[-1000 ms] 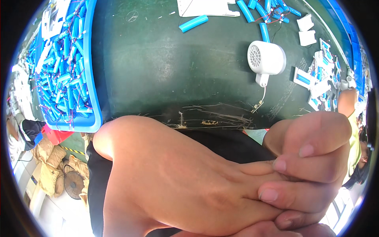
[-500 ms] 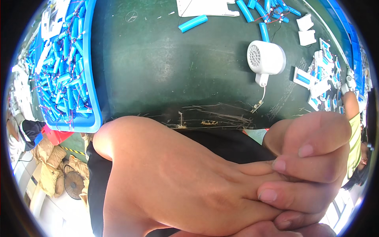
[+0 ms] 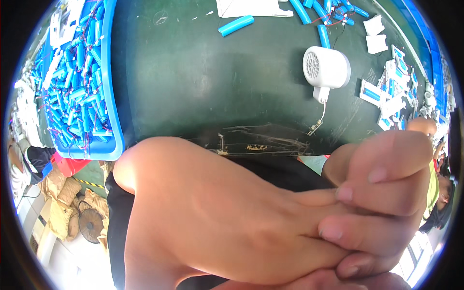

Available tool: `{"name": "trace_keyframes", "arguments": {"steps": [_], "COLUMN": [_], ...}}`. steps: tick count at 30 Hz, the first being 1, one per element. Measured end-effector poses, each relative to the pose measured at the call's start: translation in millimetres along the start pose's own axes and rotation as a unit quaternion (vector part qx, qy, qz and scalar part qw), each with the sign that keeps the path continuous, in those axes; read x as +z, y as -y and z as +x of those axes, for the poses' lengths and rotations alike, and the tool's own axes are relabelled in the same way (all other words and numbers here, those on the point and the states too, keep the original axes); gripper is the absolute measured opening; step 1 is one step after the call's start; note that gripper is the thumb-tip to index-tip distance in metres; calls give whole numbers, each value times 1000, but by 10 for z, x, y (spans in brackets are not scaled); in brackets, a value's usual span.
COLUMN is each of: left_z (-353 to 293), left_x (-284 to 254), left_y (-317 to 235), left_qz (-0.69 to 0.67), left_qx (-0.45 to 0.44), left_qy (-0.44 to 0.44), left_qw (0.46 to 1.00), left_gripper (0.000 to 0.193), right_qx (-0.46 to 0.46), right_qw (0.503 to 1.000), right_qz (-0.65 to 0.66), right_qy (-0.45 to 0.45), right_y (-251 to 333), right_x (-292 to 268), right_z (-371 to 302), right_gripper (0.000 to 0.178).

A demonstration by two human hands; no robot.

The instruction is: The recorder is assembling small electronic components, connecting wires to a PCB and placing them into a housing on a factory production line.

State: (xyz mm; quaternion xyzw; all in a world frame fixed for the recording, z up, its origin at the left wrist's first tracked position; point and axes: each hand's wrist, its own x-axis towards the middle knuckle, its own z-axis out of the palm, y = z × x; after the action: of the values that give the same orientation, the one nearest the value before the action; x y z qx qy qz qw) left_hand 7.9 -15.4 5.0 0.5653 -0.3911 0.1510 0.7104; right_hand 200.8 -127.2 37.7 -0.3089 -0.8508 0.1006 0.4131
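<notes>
- Head view: the fingertips of the left hand are hidden under the right hand, so whether its fingers are bent or straight I cannot tell.
- The lower edge cuts off part of both hands, and where they overlap down there it is hard to tell which skin belongs to which.
- Well to the left of the white fan, a blue tray piled with blue batteries runs past the top edge, its outer part bleached by glare.
- Beyond the white fan and to its left, a white sheet is cut by the top edge.
- Right of the white fan, white and blue parts overlap too closely to count; nearer than them, another person's hand is partly covered by the right hand.
- The white fan lies on the green worktop, apart from both hands, its thin wire ending short of the right hand.
- Nearer than the white fan and to its left, the left hand slants across, back upward, wrist sharply bent.
- Nearer than the white fan and to its right, the right hand's fingers curl closed over the left hand's fingers.
</notes>
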Motion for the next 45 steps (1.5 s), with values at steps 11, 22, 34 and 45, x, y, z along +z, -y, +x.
{"name": "trace_keyframes", "arguments": {"steps": [11,22,34,45], "left_z": [-359,-224,-56,-125], "left_x": [195,204,13,-20], "left_y": [645,406,205,318], "left_qz": [-69,-117,-131,-198], "left_qx": [67,16,-79,41], "left_qy": [-193,-355,-320,-287], "left_qw": [976,928,935,936], "left_gripper": [131,108,92,96], "right_qx": [-46,29,-133,-101], "right_qw": [998,991,887,989], "right_qz": [26,-6,-229,-87], "right_qy": [-21,-134,-379,-69], "right_y": [-256,-492,-688,-660], "right_x": [55,404,912,282], "right_z": [-74,65,495,345], "right_gripper": [32,32,24,34]}}
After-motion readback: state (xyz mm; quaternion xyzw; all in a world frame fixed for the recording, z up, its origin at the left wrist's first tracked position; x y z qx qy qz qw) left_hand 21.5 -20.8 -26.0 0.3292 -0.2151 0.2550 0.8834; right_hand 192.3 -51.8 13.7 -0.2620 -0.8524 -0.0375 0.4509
